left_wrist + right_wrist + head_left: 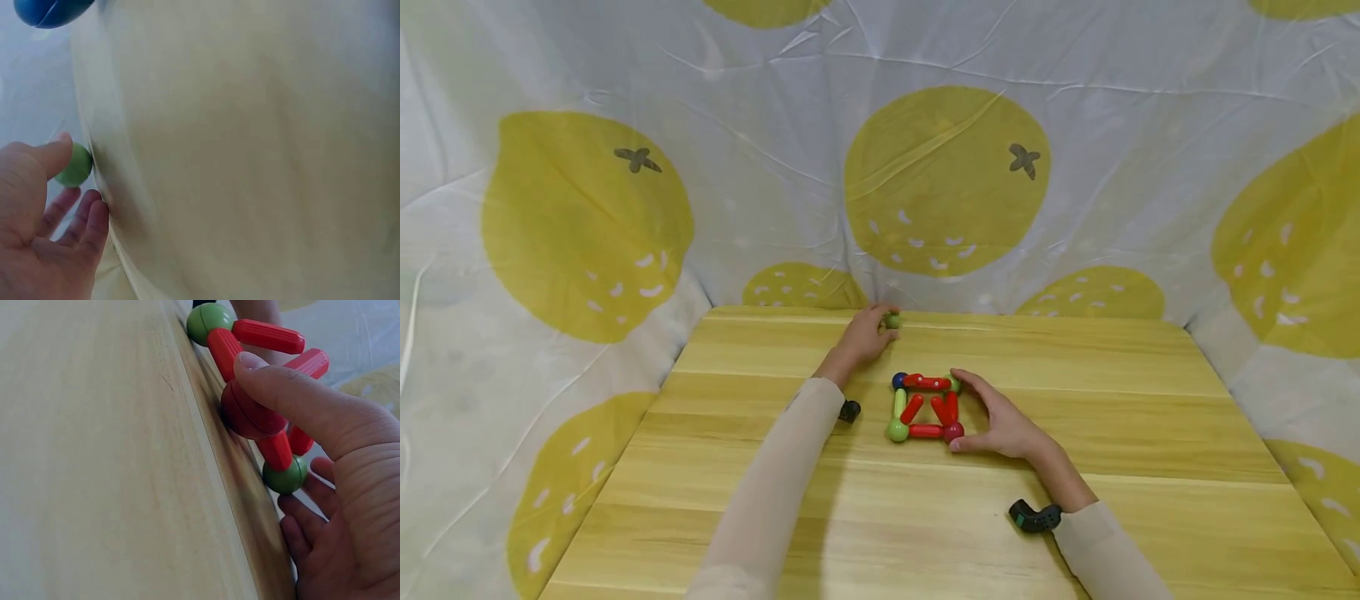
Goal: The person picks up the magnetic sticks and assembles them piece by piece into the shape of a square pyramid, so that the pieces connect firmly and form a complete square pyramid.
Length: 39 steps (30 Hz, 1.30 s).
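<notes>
A square frame of magnetic rods and balls lies mid-table: red rods (926, 431), a light green rod (900, 403), a blue ball (898, 380), a crimson ball (953, 431) and two green balls (898, 430). Two red rods slant from its front balls. My right hand (1003, 423) grips its right side, thumb on the crimson ball and fingers by the far green ball, as the right wrist view shows. Near the table's back edge my left hand (865, 335) holds a loose green ball (76, 165) between thumb and fingers; part of its grip is hidden.
The wooden table (715, 500) ends at the back against a white cloth (760, 167) printed with yellow lemons. Dark wrist devices sit at the left wrist (850, 411) and right wrist (1034, 517). The blue ball shows at the left wrist view's top corner.
</notes>
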{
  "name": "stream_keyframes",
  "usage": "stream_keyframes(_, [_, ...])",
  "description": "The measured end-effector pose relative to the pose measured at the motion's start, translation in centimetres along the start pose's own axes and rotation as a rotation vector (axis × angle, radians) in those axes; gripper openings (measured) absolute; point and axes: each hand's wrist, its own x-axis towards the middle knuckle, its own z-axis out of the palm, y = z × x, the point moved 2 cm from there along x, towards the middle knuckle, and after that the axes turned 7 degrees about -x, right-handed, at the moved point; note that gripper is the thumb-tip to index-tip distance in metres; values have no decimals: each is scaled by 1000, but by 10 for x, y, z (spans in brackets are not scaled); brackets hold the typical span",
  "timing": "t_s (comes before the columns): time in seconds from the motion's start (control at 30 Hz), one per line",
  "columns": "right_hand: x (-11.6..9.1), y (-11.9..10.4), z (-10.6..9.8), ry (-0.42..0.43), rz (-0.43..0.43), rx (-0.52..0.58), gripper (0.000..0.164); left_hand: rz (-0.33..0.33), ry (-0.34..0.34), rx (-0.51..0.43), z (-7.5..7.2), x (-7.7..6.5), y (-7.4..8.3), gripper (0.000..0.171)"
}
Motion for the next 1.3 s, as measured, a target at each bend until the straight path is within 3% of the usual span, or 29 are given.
stream_keyframes(0.1, [0,1,0,3,1,-2,116,-24,36,-6,-1,-4,-3,31])
stream_keyframes(0.2, [0,2,1,-4,14,-10,116,-19,44,-51,-2,-9,-5,31])
stream_keyframes(0.43, [0,4,0,8,14,-8,116,17,63,-348,-2,-30,7,45])
stream_keyframes(0.63, [0,3,-1,13,-5,-17,114,159,23,-521,-1,-60,30,42])
stream_keyframes(0.73, [0,4,0,12,-8,-23,114,241,-23,-528,1,-74,41,37])
stream_keyframes(0.83, [1,5,0,13,-9,-29,114,279,-50,-498,5,-86,48,34])
stream_keyframes(1.17, [0,2,-1,13,-14,-22,114,288,-94,-438,22,-100,54,33])
stream_keyframes(1.3, [0,1,0,36,-32,1,105,299,-92,-433,29,-103,54,33])
